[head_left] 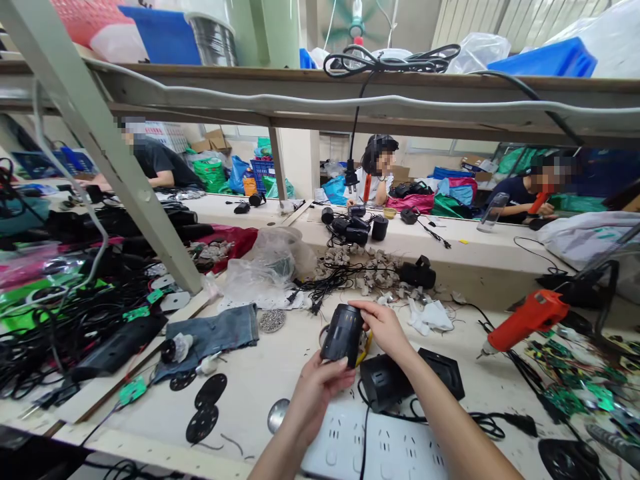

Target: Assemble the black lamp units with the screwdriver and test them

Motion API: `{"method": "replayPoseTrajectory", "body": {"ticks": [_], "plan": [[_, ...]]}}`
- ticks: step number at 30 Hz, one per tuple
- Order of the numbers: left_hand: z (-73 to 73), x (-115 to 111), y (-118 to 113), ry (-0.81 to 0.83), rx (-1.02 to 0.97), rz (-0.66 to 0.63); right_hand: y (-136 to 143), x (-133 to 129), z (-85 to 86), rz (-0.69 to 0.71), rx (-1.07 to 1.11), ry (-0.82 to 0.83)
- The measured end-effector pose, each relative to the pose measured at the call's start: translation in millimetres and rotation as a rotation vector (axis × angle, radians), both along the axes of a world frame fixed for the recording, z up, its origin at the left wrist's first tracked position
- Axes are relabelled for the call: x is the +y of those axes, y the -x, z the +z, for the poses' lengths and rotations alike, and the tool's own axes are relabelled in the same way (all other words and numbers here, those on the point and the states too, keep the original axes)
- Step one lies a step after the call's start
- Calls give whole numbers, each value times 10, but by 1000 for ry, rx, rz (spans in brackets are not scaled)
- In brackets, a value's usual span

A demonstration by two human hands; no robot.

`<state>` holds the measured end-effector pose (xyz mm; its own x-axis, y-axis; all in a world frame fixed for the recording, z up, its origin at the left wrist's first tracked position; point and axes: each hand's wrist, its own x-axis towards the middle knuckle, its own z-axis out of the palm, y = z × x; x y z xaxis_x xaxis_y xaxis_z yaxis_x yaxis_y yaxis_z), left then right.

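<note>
Between my two hands, over the workbench, is a black cylindrical plastic housing (342, 335) with a row of slots near its upper end. My left hand (320, 383) grips its lower end, the thumb across the near side. At the upper right edge, the fingers of my right hand (383, 327) close on it. Below my right forearm lie another black housing (383, 383) and a black square part (440, 373). Under my wrists sits a white power strip (370, 437). Part of a yellow ring (367, 350) shows behind the held housing.
An orange electric screwdriver (527, 320) stands at right beside green circuit boards (565, 373). Left are a folded denim cloth (213, 337), a dish of screws (273, 321), black discs (203, 423) and tangled black cables (45, 333). A slanted metal post (125, 180) rises at left. Several people sit opposite.
</note>
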<state>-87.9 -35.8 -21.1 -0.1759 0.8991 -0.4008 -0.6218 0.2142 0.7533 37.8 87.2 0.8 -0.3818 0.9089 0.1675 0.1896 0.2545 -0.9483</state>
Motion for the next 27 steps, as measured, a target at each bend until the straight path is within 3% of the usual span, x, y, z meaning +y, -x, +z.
{"method": "replayPoseTrajectory", "body": {"ticks": [15, 20, 27], "plan": [[141, -68, 113, 153, -371, 4, -125, -101, 75, -13, 43, -42], [132, -77, 78, 56, -283, -21, -184, -200, 110, 4, 127, 66], [107, -98, 20, -78, 31, -45, -280, -329, 69, -12, 262, 179]]}}
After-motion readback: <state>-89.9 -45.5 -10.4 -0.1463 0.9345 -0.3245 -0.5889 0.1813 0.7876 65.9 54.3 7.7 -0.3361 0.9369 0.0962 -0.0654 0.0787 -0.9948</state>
